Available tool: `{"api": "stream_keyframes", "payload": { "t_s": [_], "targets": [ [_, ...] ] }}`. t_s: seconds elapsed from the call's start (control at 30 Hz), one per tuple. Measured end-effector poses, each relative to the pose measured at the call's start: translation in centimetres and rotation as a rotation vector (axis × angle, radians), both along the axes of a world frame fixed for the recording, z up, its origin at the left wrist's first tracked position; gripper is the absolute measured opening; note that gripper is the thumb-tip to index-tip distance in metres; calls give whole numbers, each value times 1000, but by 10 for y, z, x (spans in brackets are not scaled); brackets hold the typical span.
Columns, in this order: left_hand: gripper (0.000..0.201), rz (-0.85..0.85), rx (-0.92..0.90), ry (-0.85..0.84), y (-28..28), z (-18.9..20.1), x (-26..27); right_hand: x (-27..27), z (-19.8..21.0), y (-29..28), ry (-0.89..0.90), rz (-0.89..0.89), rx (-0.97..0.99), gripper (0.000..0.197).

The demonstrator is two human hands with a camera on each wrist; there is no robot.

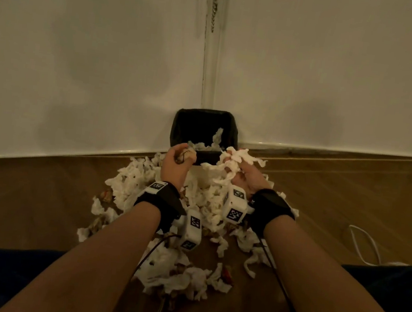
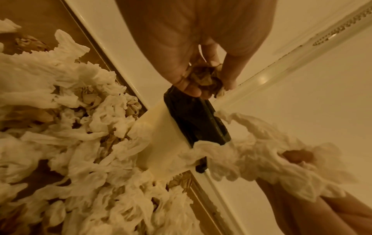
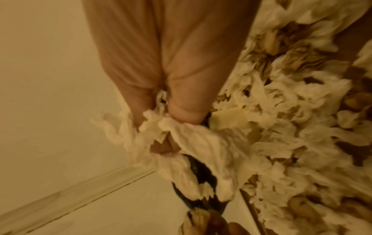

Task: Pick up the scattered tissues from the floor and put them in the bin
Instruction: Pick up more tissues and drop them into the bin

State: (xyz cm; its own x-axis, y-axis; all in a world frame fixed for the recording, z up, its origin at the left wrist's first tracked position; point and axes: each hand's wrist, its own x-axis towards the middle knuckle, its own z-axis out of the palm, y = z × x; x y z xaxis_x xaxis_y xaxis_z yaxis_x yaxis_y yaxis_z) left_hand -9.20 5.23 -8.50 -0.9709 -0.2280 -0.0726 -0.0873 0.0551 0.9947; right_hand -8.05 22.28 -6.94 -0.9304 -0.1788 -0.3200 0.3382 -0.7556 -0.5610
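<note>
Our white tissues (image 1: pixel 235 159) hang bunched in the right hand (image 1: pixel 247 177), at the bin (image 1: pixel 204 127) rim's right corner, mouth just beyond. Left hand (image 1: pixel 175 162) grips a brown wad (image 1: pixel 184 154) at the left corner. More tissues litter the floor (image 1: pixel 38 200).

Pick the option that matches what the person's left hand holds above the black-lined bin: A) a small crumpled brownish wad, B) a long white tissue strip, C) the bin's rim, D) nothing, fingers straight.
A: the left hand curls its fingers round a small crumpled brownish wad near the black-lined bin; the white tissues are in the right hand.
</note>
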Motion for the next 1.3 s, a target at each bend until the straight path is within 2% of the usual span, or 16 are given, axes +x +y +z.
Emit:
{"api": "stream_keyframes", "payload": {
  "t_s": [0.13, 0.27, 0.43, 0.57, 0.7, 0.97, 1.07, 1.17, 1.3],
  "targets": [
    [38, 53, 37, 28, -3, 14, -12, -17, 21, -2, 48, -8, -27, 25],
    [30, 36, 81, 96, -6, 36, -28, -36, 44, -2, 67, -61, -60, 24],
    [30, 1, 52, 199, -8, 62, -51, -56, 72, -9, 146, -63, -122, 24],
    [27, -7, 44, 224, -6, 68, -68, -75, 83, -13, 168, -93, -145, 24],
    [26, -39, 38, 125, -3, 56, -87, -95, 76, -14, 127, -117, -185, 24],
    [39, -44, 132, -136, -3, 8, -108, -108, 19, -16, -126, -162, 36, 22],
    [44, -68, 212, -207, -1, 4, -109, -114, 11, -20, -127, -126, -1, 40],
    [42, -79, 256, -208, 1, 7, -109, -114, 15, -25, -163, 11, -104, 39],
    [32, -34, 267, -107, 2, 15, -106, -115, 15, -32, -219, 65, 70, 40]
  ]
}}
